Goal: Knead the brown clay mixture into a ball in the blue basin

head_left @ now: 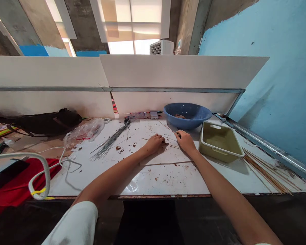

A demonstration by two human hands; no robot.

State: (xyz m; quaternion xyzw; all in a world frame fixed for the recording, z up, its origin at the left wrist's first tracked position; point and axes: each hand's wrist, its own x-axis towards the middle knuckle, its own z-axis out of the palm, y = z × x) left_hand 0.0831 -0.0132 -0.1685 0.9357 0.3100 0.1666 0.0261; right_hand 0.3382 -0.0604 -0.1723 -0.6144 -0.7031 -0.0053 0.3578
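Near the middle of the white tabletop [142,178], my right hand [185,141] is closed on a thin stick [167,126] that slants up and to the left from its fingers. My left hand [154,143] rests on the table to the left, fingers curled down; whatever lies under them is hidden. Small dark brown crumbs [164,145] show at its fingertips. Another thin stick [173,146] lies between the two hands. Closer to me, a longer brown stick [165,164] lies across the table.
Behind my right hand stand a blue basin [187,123] with a brown lump inside and an olive-green tub [220,153]. Long brown sticks [267,172] lie at right. To the left are thin grey wires [112,141], a plastic bag [88,131], a black bag [48,122] and a white tube [47,173].
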